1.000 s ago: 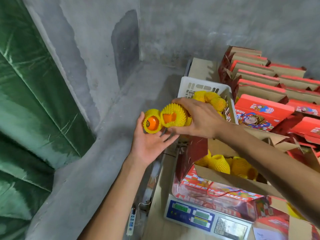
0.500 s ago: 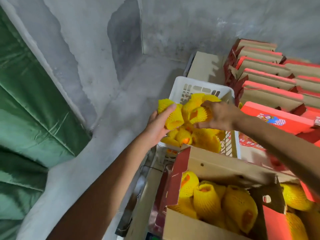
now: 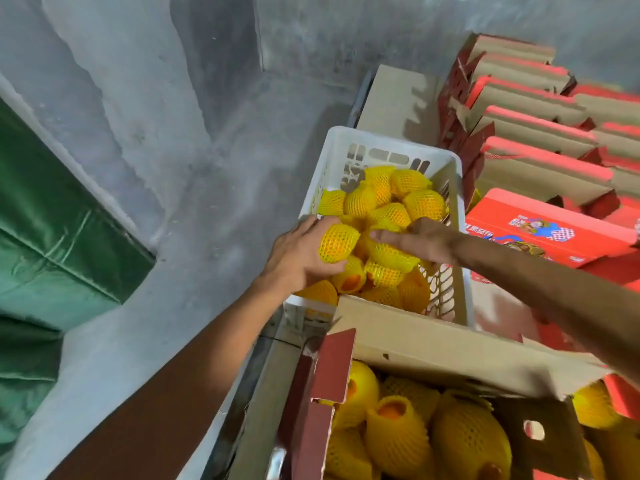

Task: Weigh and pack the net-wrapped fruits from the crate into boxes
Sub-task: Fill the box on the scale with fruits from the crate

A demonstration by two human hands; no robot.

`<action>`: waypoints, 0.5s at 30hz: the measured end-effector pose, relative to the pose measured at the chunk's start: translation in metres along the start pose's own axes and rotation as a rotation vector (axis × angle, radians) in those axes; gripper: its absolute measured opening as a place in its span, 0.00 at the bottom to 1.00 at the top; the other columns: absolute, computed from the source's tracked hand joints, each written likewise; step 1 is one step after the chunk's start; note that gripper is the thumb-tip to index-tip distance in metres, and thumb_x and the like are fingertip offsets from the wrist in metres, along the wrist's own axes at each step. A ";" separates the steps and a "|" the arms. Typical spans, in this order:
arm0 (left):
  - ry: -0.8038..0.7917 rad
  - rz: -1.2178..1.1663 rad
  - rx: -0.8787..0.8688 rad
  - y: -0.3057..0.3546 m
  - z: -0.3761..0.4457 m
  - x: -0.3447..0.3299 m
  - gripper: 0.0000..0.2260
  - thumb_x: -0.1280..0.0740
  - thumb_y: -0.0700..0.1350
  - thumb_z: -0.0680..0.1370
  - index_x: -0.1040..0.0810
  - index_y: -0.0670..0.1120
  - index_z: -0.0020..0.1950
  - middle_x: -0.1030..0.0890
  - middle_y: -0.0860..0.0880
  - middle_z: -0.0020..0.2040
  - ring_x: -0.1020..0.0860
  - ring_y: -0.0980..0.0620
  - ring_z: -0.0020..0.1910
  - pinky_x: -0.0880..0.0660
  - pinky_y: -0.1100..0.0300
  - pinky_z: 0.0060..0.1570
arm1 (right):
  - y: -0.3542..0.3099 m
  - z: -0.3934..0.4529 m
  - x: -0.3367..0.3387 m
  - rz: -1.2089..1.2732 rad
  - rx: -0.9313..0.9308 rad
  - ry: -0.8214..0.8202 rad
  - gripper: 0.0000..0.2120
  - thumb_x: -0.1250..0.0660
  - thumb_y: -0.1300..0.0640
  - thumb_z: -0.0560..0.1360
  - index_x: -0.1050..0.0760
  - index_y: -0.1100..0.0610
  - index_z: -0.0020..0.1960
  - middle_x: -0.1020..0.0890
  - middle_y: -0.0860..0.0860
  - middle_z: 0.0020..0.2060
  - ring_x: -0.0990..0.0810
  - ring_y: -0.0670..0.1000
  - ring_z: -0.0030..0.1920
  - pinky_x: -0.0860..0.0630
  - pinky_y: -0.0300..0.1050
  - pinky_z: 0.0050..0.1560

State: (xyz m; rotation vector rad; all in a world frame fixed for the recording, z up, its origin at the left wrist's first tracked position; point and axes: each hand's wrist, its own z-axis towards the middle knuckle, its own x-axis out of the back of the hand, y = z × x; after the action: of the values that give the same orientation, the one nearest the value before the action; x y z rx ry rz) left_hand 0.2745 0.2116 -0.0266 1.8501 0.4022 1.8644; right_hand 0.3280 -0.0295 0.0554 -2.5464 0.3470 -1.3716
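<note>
A white plastic crate [image 3: 388,142] holds several oranges in yellow foam nets. My left hand [image 3: 298,258] grips one net-wrapped fruit [image 3: 337,242] at the crate's near left corner. My right hand [image 3: 419,240] reaches in from the right with straight fingers lying on another netted fruit [image 3: 393,254] in the pile. In front of the crate stands an open cardboard box [image 3: 433,344] with red flaps, filled with several netted fruits [image 3: 464,441].
Stacks of folded red-and-brown boxes [image 3: 526,109] fill the right side, with a printed red box [image 3: 543,226] beside the crate. A grey concrete wall and floor lie to the left, with green cloth [image 3: 52,244] at the far left.
Both hands came down into the crate from above its near edge. The view has tilted further down over the crate and the open box; the scale is out of sight.
</note>
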 end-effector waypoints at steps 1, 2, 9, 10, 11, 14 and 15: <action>0.018 0.021 -0.019 0.000 0.000 -0.002 0.38 0.35 0.71 0.64 0.36 0.63 0.72 0.28 0.54 0.70 0.26 0.49 0.67 0.25 0.49 0.60 | -0.004 0.004 0.001 0.084 -0.034 -0.021 0.36 0.37 0.19 0.66 0.29 0.55 0.40 0.25 0.53 0.34 0.24 0.53 0.33 0.26 0.43 0.34; 0.040 0.031 -0.039 -0.001 0.000 -0.004 0.37 0.33 0.70 0.65 0.36 0.62 0.72 0.28 0.55 0.69 0.26 0.50 0.67 0.24 0.49 0.60 | -0.007 0.008 0.000 0.163 -0.061 -0.040 0.36 0.37 0.21 0.68 0.28 0.56 0.43 0.26 0.53 0.34 0.26 0.52 0.33 0.25 0.42 0.33; 0.151 -0.123 -0.022 -0.006 -0.001 -0.007 0.35 0.28 0.68 0.69 0.35 0.61 0.72 0.27 0.56 0.69 0.24 0.50 0.66 0.24 0.50 0.60 | -0.015 0.031 -0.030 -0.069 0.223 0.025 0.27 0.33 0.36 0.77 0.28 0.53 0.68 0.17 0.55 0.57 0.18 0.55 0.53 0.21 0.50 0.52; 0.160 -0.141 -0.018 -0.008 -0.001 -0.008 0.35 0.28 0.68 0.68 0.35 0.62 0.72 0.27 0.57 0.69 0.24 0.50 0.65 0.24 0.51 0.59 | -0.015 0.033 -0.035 -0.335 0.352 0.072 0.27 0.33 0.36 0.77 0.28 0.52 0.68 0.19 0.55 0.60 0.20 0.57 0.59 0.22 0.51 0.56; 0.173 -0.163 -0.007 -0.009 -0.001 -0.009 0.35 0.28 0.68 0.68 0.34 0.62 0.72 0.26 0.58 0.68 0.23 0.50 0.64 0.24 0.51 0.59 | -0.015 0.035 -0.042 -0.571 0.490 0.088 0.27 0.33 0.36 0.77 0.28 0.51 0.68 0.21 0.54 0.64 0.22 0.57 0.64 0.23 0.52 0.59; 0.197 -0.160 0.007 -0.010 0.002 -0.012 0.35 0.28 0.68 0.68 0.34 0.62 0.72 0.25 0.57 0.67 0.23 0.50 0.63 0.24 0.52 0.58 | -0.018 0.042 -0.070 -0.920 0.637 -0.022 0.37 0.34 0.33 0.75 0.35 0.53 0.76 0.27 0.54 0.71 0.28 0.59 0.70 0.29 0.54 0.68; 0.195 -0.115 -0.012 -0.010 0.003 -0.014 0.36 0.28 0.68 0.68 0.34 0.61 0.73 0.25 0.56 0.66 0.23 0.50 0.63 0.24 0.51 0.58 | -0.019 0.046 -0.080 -0.967 0.617 -0.030 0.39 0.34 0.32 0.75 0.37 0.54 0.77 0.28 0.56 0.71 0.28 0.60 0.70 0.29 0.55 0.69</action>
State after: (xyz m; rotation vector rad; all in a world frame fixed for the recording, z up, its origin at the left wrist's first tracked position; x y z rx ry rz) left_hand 0.2780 0.2120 -0.0436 1.6066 0.5507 1.9693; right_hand 0.3260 0.0170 -0.0261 -2.1909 -1.2617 -1.3526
